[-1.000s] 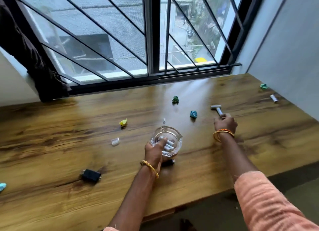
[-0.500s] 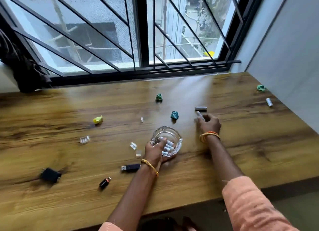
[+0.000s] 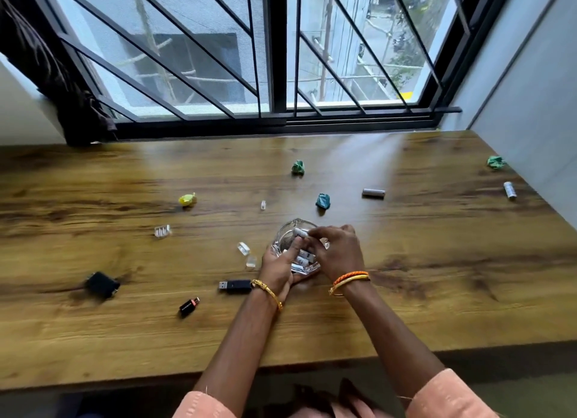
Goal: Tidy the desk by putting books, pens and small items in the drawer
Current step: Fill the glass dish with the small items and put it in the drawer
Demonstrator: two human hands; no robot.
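Right hand back from far worktop to glass dish, fingertip grip closed on grey battery over dish; left hand clasped round dish rim, near worktop's middle.

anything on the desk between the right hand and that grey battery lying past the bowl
Nothing visible blocks it. The right hand is over the glass bowl; bare wood lies between it and the grey battery. The blue paper ball sits off to the left.

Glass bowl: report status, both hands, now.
Left hand gripping glass bowl. Right hand lowering a battery in. Loose batteries beyond it on desk. Nothing in the way.
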